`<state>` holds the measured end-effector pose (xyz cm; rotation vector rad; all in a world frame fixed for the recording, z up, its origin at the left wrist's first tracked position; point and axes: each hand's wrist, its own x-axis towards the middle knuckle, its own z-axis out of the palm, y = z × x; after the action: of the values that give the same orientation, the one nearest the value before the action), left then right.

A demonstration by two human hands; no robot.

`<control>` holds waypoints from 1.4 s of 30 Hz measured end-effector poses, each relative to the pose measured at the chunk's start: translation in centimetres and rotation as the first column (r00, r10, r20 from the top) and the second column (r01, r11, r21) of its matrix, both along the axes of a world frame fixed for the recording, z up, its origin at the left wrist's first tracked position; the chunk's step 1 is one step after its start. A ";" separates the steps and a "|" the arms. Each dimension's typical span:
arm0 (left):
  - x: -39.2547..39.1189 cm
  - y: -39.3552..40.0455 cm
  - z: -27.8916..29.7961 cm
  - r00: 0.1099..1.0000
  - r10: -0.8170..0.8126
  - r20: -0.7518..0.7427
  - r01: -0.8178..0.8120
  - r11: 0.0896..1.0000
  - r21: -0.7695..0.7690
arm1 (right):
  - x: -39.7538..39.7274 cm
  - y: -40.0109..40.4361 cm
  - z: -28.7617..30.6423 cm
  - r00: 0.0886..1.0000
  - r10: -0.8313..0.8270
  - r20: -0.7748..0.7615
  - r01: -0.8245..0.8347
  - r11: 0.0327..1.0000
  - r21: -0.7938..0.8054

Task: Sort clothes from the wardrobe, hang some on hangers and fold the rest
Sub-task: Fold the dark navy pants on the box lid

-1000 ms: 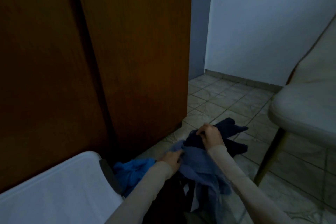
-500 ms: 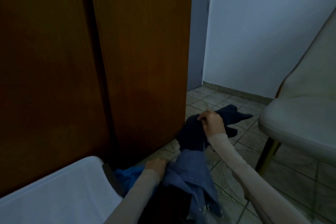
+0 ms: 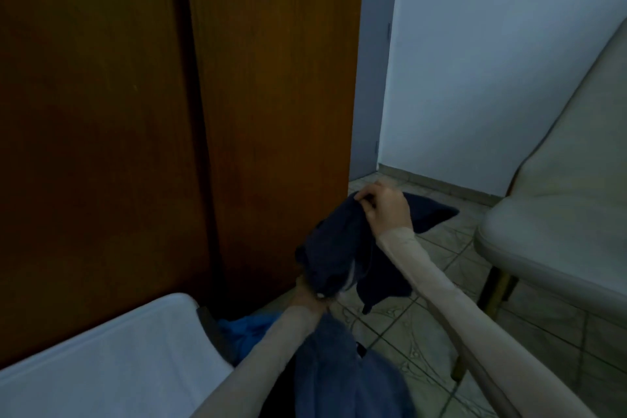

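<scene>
A dark navy garment (image 3: 334, 248) hangs in the air in front of the wardrobe (image 3: 169, 112). My right hand (image 3: 385, 207) pinches its upper edge. My left hand (image 3: 310, 292) grips its lower end; the cloth hides most of that hand. Below my arms lies a pile of clothes: a grey-blue garment (image 3: 339, 370) on top and a bright blue one (image 3: 247, 332) to its left. The wardrobe's brown doors are closed. No hanger is in sight.
A white bin or basket (image 3: 112, 356) stands at the lower left beside the pile. A cream padded chair (image 3: 559, 214) with wooden legs fills the right side. Tiled floor (image 3: 424, 322) runs between the chair and the wardrobe, toward a white wall.
My right hand has lifted the navy garment up off the pile. My left hand has let go of the grey-blue garment and moved up to take the navy one's lower end.
</scene>
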<state>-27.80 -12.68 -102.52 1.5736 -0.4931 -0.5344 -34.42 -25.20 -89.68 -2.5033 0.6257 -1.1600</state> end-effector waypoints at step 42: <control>-1.2 10.8 18.6 0.774 -0.476 0.417 0.160 0.785 0.598 | -5.3 9.6 4.8 0.915 0.355 -0.194 -0.337 0.934 0.119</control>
<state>-29.03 -1.85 -83.88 2.2180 -1.1684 -0.5023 -39.71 -15.63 -84.91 -2.5487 0.2537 -0.7293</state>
